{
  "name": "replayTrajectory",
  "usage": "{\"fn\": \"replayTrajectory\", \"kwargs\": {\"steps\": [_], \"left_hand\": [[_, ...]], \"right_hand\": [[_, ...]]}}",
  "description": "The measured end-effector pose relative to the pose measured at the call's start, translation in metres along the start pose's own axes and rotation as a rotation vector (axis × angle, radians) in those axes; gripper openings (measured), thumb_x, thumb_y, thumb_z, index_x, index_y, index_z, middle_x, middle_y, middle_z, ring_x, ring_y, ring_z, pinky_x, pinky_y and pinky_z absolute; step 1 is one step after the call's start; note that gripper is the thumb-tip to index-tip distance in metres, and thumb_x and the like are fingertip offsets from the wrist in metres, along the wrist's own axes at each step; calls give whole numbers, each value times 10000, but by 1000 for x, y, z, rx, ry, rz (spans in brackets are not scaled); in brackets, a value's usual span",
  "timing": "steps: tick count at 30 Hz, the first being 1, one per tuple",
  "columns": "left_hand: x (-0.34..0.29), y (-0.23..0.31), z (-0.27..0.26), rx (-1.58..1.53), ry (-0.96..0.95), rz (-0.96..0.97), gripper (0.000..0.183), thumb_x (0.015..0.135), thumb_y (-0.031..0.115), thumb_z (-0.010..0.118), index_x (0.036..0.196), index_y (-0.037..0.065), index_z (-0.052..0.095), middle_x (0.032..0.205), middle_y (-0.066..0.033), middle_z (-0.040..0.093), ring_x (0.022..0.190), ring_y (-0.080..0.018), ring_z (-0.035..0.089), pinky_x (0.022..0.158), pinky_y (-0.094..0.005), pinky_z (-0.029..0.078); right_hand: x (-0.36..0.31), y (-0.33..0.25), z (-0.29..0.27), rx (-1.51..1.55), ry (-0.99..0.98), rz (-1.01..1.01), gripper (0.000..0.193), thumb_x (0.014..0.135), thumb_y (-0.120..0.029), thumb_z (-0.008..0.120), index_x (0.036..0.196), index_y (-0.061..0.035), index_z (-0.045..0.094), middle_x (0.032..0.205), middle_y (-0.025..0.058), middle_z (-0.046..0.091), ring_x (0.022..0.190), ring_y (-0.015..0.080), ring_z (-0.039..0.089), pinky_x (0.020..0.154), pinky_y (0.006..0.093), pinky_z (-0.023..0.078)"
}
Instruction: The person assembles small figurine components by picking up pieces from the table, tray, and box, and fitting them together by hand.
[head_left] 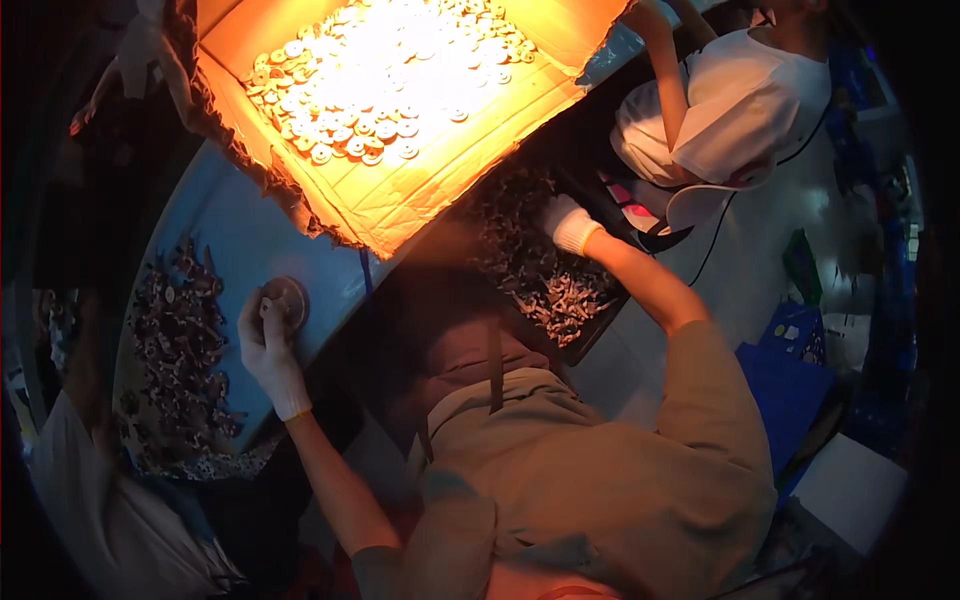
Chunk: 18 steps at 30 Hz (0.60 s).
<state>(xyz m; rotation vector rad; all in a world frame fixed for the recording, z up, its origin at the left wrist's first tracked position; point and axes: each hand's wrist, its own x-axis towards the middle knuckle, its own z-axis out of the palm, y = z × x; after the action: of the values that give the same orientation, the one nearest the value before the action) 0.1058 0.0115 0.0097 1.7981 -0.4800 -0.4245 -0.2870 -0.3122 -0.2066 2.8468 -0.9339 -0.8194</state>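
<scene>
At the blue table's edge, my left hand, in a white glove, has its fingers closed on a round, flat, brownish disc. My right hand, also white-gloved, reaches into a dark container of small metal parts beside my lap. Its fingertips are lost in the shadow there, so whether they grip a part is hidden. Ahead of me a cardboard box holds many small ring-shaped pieces under a very bright light.
On the left of the blue table lies a long heap of dark metal parts. A person in a white top sits at the upper right. Another person's pale clothing shows at lower left. Blue bags stand on the right.
</scene>
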Motion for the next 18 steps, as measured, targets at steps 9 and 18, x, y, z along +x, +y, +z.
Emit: {"fn": "replayTrajectory", "kwargs": {"steps": [9,18], "left_hand": [[7,-4,1,41,-6,85,448,1063,236,694,1406,-48,644,1320,-125,698,1183,-182,661,1044,-313,515],[8,1,-18,182,-73,231,511,1021,279,716,1426,-20,624,1291,-173,716,1178,-240,682,1036,-359,523]], "right_hand": [[-45,7,-21,135,-38,87,254,904,-227,711,1113,-100,779,1130,157,780,1073,319,753,896,484,601],[-119,-129,-190,1415,363,-224,297,906,-123,826,1189,-46,780,1093,134,789,957,194,769,843,325,606]]}}
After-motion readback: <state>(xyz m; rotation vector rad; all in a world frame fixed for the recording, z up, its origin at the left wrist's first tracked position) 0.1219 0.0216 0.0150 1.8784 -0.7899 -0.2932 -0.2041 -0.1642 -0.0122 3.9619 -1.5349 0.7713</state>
